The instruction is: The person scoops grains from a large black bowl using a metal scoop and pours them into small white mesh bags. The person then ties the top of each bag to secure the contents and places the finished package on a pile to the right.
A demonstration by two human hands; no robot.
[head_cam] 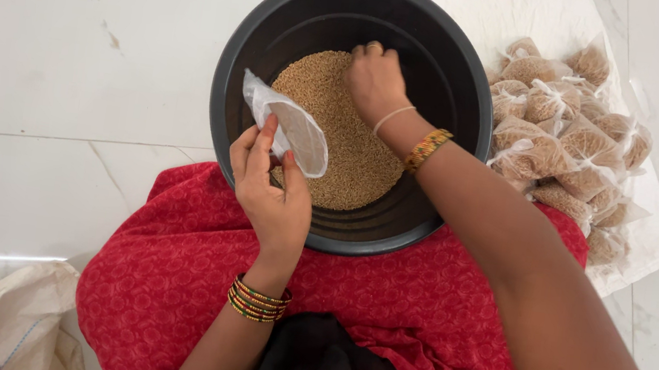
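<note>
Resting on white marble-look floor (93,32), seemingly indoors: black tub (464,84).

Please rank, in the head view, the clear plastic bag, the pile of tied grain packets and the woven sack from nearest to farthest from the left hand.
1. Clear plastic bag: held in the left hand, over the tub.
2. Woven sack: bottom left on the floor.
3. Pile of tied grain packets: far right, beyond the tub.
</note>
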